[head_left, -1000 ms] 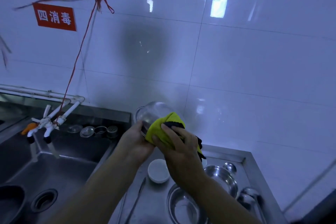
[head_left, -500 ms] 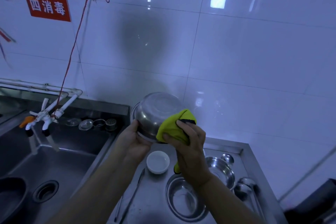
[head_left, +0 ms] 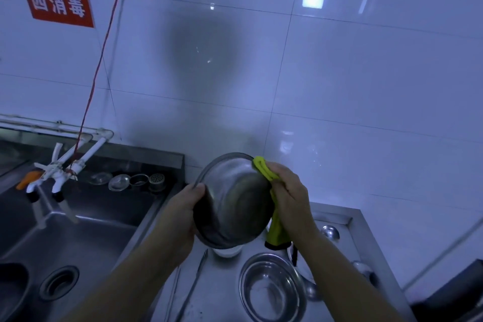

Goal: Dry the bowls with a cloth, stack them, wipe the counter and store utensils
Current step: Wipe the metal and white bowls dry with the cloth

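I hold a steel bowl point(head_left: 232, 201) up above the counter, tilted with its outside facing me. My left hand point(head_left: 183, 206) grips its left rim. My right hand point(head_left: 290, 196) holds a yellow cloth point(head_left: 264, 168) pressed against the bowl's right edge; the cloth's tail hangs down below my wrist. Under the hands, on the steel counter point(head_left: 219, 293), another steel bowl point(head_left: 271, 290) stands open side up. A small white dish point(head_left: 226, 251) peeks out beneath the held bowl. Metal tongs point(head_left: 193, 287) lie on the counter near my left forearm. Ladles point(head_left: 330, 232) lie at the counter's right side.
A steel sink point(head_left: 78, 243) with a drain point(head_left: 58, 282) lies to the left, with white taps point(head_left: 60, 172) over it. Sink strainers point(head_left: 136, 180) sit on its back ledge. A white tiled wall point(head_left: 339, 86) rises behind. A dark object point(head_left: 454, 298) is at the lower right.
The bowl has turned and dropped lower in view, now showing more of its outside. My right hand slid the cloth from the bowl's front round to its right rim.
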The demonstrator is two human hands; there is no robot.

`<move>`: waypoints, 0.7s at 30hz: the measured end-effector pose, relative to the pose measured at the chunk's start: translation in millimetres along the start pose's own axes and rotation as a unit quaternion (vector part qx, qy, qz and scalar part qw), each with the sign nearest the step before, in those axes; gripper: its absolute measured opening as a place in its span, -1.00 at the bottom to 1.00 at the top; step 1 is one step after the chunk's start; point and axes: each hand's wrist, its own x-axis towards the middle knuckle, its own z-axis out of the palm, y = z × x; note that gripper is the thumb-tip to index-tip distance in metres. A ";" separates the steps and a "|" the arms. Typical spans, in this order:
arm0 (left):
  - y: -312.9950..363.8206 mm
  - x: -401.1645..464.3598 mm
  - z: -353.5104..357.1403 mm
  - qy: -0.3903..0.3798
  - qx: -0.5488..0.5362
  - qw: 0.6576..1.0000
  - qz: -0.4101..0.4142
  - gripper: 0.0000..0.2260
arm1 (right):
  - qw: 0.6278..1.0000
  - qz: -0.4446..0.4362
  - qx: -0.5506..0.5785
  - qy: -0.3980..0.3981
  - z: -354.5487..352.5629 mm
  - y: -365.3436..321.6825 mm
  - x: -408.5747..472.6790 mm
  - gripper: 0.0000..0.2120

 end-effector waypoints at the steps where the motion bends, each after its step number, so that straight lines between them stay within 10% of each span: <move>1: 2.1 2.4 0.4 -0.002 0.034 0.999 0.015 -0.81 | 0.999 -0.022 -0.028 -0.016 2.6 -2.5 4.8 -0.65; 11: 36.8 77.6 -47.8 0.000 0.275 0.956 0.107 -0.79 | 0.951 -0.218 -0.199 -0.087 72.3 -12.9 37.5 -0.68; 21: 3.0 180.6 -134.9 -0.020 0.387 0.920 0.061 -0.84 | 0.989 0.072 -0.125 0.038 99.0 75.4 2.1 -0.66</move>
